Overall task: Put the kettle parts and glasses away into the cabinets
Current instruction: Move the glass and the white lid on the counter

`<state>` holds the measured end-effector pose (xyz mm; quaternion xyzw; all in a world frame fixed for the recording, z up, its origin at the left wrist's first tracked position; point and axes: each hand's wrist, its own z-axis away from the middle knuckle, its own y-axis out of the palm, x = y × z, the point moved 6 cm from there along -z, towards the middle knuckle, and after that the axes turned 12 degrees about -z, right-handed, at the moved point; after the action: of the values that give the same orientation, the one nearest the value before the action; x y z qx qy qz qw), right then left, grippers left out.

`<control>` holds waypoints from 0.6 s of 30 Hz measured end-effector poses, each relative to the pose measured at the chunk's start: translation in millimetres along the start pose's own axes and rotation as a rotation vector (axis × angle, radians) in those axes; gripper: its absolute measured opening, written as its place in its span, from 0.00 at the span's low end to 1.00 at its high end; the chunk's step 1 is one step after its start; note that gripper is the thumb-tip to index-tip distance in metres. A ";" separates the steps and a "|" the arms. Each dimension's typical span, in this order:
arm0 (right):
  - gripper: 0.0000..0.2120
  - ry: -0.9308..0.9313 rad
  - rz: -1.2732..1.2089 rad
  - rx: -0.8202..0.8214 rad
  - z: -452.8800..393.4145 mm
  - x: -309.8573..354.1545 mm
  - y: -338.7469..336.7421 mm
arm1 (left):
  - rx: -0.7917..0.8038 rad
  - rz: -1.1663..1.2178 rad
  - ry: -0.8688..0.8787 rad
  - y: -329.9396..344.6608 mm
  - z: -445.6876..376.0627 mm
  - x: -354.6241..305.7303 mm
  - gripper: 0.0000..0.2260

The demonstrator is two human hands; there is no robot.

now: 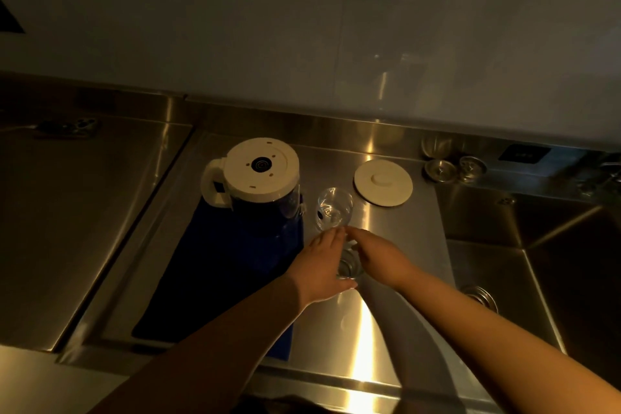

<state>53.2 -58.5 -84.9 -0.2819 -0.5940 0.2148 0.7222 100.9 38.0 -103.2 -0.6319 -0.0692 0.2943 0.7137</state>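
Note:
A kettle jug (258,175) stands upside down on a dark blue cloth (232,265), its white base and handle facing up. To its right a round white lid (383,182) lies flat on the steel counter (373,319). A clear glass (334,208) stands between them. Nearer me, a second clear glass (349,267) sits between my two hands. My left hand (322,265) cups its left side and my right hand (379,254) closes over its right side, fingertips meeting above it. Most of this glass is hidden.
A deep steel sink (544,265) with a drain lies to the right. Small metal strainer cups (453,168) stand at the back right by a socket panel. A lower steel panel (74,212) lies left. A white wall rises behind.

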 end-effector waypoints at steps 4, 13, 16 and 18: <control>0.22 0.045 -0.043 0.011 1.2 2.3 3.1 | -0.015 0.052 -0.063 2.6 -5.3 -5.6 0.48; 0.29 0.132 -0.498 0.280 9.8 5.5 0.3 | -0.230 0.191 -0.114 -22.3 15.3 -1.1 0.39; 0.43 0.121 -0.475 0.359 7.9 9.9 1.0 | -0.264 0.208 -0.128 -30.6 19.7 7.4 0.41; 0.49 0.079 -0.374 0.366 4.9 14.6 5.4 | -0.263 0.205 -0.132 -35.5 23.4 13.1 0.42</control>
<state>51.6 -44.3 -77.1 -0.0399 -0.5584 0.1704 0.8109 112.4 63.7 -68.8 -0.7028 -0.0889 0.3946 0.5852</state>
